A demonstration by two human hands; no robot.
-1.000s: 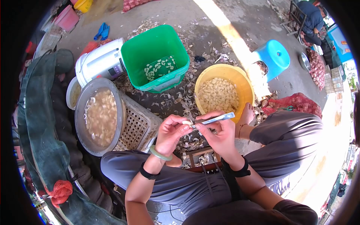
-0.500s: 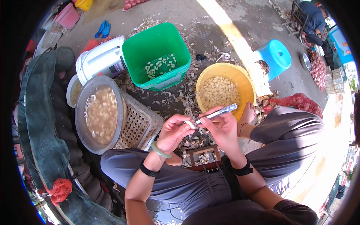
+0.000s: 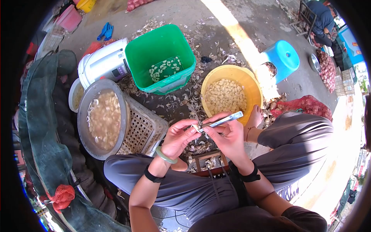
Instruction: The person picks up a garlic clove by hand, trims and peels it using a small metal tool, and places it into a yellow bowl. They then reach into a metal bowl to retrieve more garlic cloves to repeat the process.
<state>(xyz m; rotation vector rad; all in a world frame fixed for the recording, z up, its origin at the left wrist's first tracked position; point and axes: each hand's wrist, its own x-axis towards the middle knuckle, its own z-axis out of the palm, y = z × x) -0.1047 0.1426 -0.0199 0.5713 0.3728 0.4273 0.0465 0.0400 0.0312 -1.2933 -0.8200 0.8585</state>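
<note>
Pinched between the thumb and fingers of my left hand [image 3: 181, 136] is a pale garlic clove [image 3: 196, 127]. My right hand [image 3: 228, 135] is closed around a small knife [image 3: 228, 118], whose shiny handle points up and to the right. The knife's working end meets the clove, and fingers partly hide it. Both hands are close together above the floor, just in front of the yellow basin [image 3: 259, 91], which holds many peeled cloves [image 3: 225, 96].
A green bucket [image 3: 133, 52] with some cloves stands ahead. At left, a grey tub [image 3: 83, 127] of cloves in water rests on a plastic crate [image 3: 141, 129]. A blue stool [image 3: 286, 58], red net sack [image 3: 309, 106] and white bucket [image 3: 94, 63] surround me. Another person [image 3: 319, 21] sits far right.
My right hand and the knife have shifted slightly, with the handle tipping a little lower. My left hand stays nearly in place, still pinching the clove.
</note>
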